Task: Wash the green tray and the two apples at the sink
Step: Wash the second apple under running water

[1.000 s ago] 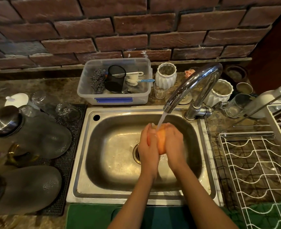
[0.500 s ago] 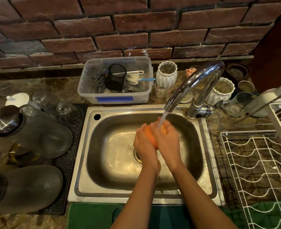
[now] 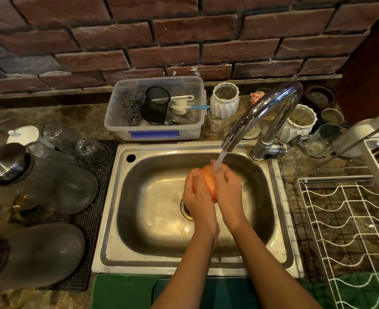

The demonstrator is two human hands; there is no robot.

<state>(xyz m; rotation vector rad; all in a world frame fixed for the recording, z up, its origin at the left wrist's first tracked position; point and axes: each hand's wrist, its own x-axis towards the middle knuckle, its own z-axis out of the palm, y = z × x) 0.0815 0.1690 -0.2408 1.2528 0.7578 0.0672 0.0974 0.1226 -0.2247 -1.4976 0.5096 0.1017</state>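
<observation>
Head view looks down on a steel sink [image 3: 139, 253] set in a dark stone worktop [image 3: 83, 117] below a brick wall. Both hands cup one orange-red apple [image 3: 208, 184] over the basin, just under the spout of the chrome faucet [image 3: 262, 108], and a thin stream of water [image 3: 218, 161] lands on the fruit. Left hand [image 3: 198, 197] wraps the apple's left side with curled fingers; right hand [image 3: 228, 192] curls round its right side. A green tray [image 3: 121, 291] lies at the sink's near edge, partly hidden by the forearms. Behind the sink stands a clear plastic tub [image 3: 155, 128] holding scrubbers and a black mesh cup. A white wire rack [image 3: 344, 230] sits to the right, and dark pot lids [image 3: 50, 188] rest on a black mat to the left.
</observation>
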